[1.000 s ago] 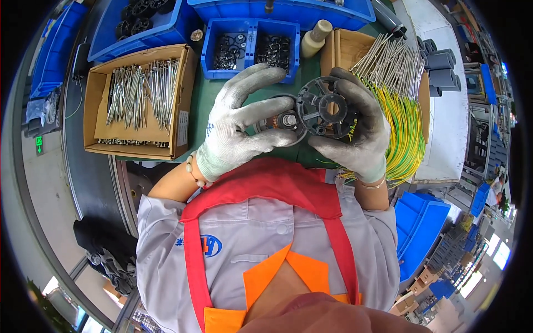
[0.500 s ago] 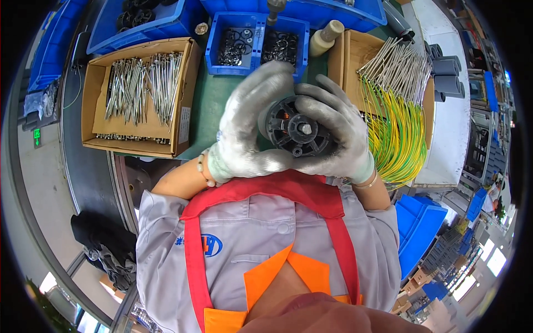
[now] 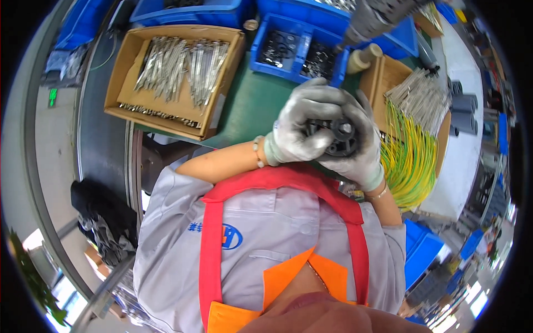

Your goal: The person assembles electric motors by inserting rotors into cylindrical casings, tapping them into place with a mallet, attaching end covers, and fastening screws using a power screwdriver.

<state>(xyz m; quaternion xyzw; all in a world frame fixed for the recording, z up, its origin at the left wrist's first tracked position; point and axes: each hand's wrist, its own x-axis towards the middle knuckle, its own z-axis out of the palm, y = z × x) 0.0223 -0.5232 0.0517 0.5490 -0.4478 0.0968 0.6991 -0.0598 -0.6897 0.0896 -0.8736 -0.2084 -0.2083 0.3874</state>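
A black, round electric motor (image 3: 345,145) with a spoked end cover and a central shaft is held in front of my chest. My right hand (image 3: 363,158), in a grey-coated white glove, wraps round its right side and underside. From the left, my left hand (image 3: 297,125), gloved alike, curls its fingers and thumb against the motor's upper left edge. Its fingertips partly cover the end cover, and whether they pinch a small part there cannot be seen. Just beyond the hands stands a blue divided bin (image 3: 272,67) of small black rings and metal pieces.
A cardboard box of metal bolts (image 3: 166,69) stands left on the green tabletop (image 3: 244,111). At right, another box holds metal rods (image 3: 419,97) and yellow-green wires (image 3: 411,172). A power screwdriver (image 3: 377,22) hangs over the bin, beside a pale bottle (image 3: 363,58).
My left hand has gone from spread fingers to curled ones against the motor's edge. The view has shifted, so the bench items sit differently and the screwdriver looks larger.
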